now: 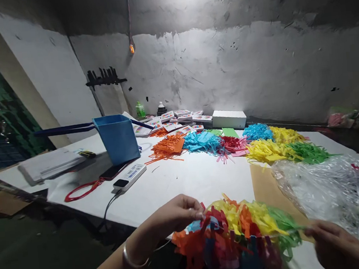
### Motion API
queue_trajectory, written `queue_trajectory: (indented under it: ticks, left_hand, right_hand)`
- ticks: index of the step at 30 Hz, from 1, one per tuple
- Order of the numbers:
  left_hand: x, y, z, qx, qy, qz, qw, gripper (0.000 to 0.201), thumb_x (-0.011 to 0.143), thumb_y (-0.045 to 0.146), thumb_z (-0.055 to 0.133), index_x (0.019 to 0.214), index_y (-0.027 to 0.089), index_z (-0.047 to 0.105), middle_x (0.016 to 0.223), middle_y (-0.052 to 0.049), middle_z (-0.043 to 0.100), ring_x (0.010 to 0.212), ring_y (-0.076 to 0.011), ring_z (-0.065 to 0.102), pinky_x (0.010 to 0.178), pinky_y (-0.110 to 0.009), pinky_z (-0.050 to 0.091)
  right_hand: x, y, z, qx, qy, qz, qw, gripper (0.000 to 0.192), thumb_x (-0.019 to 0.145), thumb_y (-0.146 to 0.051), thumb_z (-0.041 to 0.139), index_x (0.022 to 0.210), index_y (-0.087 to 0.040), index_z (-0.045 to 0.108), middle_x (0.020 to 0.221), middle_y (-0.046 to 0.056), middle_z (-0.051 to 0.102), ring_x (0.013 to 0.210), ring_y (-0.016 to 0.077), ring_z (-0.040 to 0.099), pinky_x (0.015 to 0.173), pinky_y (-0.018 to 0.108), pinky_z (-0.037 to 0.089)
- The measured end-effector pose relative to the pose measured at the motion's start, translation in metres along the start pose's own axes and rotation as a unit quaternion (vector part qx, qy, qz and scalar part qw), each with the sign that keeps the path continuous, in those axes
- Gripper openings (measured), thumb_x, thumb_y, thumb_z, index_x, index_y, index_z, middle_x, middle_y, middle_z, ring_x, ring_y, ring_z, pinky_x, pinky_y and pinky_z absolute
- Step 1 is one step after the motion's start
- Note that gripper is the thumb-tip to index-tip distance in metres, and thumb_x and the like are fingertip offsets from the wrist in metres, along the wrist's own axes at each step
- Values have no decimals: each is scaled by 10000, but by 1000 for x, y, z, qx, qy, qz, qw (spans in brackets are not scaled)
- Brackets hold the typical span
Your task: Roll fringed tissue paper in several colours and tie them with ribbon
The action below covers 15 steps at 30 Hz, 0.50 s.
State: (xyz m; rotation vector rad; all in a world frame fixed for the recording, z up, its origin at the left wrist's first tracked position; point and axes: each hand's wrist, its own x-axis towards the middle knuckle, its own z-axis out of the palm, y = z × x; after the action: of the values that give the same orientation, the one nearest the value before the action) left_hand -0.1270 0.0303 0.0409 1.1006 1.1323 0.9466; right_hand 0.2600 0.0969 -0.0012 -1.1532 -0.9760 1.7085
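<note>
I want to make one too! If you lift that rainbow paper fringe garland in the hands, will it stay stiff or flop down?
Probably floppy: the garland sags between the left hand and right hand, its strips dangling. It looks light, being thin cut paper. It likely tears easily, since the strips are narrow.

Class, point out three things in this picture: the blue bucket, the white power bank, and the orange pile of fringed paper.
blue bucket [118, 139], head view, front wall.
white power bank [129, 176], head view, top face.
orange pile of fringed paper [167, 147], head view, middle of the heap.

Left hand [175, 215] fingers pinched, right hand [335, 244] loosely curled, apart.
</note>
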Motion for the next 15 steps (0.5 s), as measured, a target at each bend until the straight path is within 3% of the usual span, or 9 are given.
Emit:
queue_trajectory:
  ticks: [2, 5, 8, 10, 13, 15]
  left_hand:
    - [17, -2, 9, -37, 54, 24, 998, 395, 650, 507, 806, 607, 169, 605, 415, 106, 322, 373, -56, 200, 386, -223, 148]
    - [43, -11, 39, -80, 140, 75, 984, 458, 743, 636, 657, 645, 220, 495, 463, 123, 221, 402, -77, 178, 405, -233, 212]
    - [53, -32, 80, -79, 189, 121, 971, 435, 813, 663, 576, 782, 229, 550, 543, 73, 379, 446, -112, 319, 459, -256, 316]
    - [47, -53, 100, -47, 191, 145, 970, 410, 802, 642, 626, 811, 232, 618, 658, -7, 543, 560, -162, 484, 562, -299, 409]
    - [29, -86, 112, 33, 159, 162, 973, 312, 757, 564, 740, 817, 259, 724, 792, -116, 669, 778, -272, 617, 783, -402, 462]
    - [19, -102, 112, 64, 118, 165, 977, 283, 778, 522, 751, 921, 278, 755, 940, -166, 709, 949, -326, 637, 946, -458, 431]
  right_hand:
    - [17, -5, 15, 51, 3, -8, 999, 504, 520, -532, 936, 810, -199, 694, 511, -151, 124, 468, 27, 47, 399, 185, 76]
    - [27, -5, 52, 81, -10, -37, 996, 569, 496, -571, 929, 871, -240, 659, 523, -150, 147, 461, 31, 55, 377, 166, 126]
    - [16, 21, 91, 48, -55, 2, 997, 607, 551, -684, 865, 880, -217, 658, 504, -143, 228, 404, 22, 119, 351, 162, 124]
    - [4, 44, 112, 4, -90, 19, 996, 642, 602, -787, 770, 803, -189, 656, 473, -121, 297, 383, 38, 215, 347, 180, 195]
    - [-7, 68, 124, -68, -163, -37, 984, 619, 709, -783, 700, 761, -167, 657, 616, -32, 532, 604, 95, 500, 614, 214, 439]
    - [-7, 74, 123, -70, -192, -43, 978, 557, 735, -726, 726, 804, -176, 671, 730, -4, 606, 736, 134, 554, 735, 247, 447]
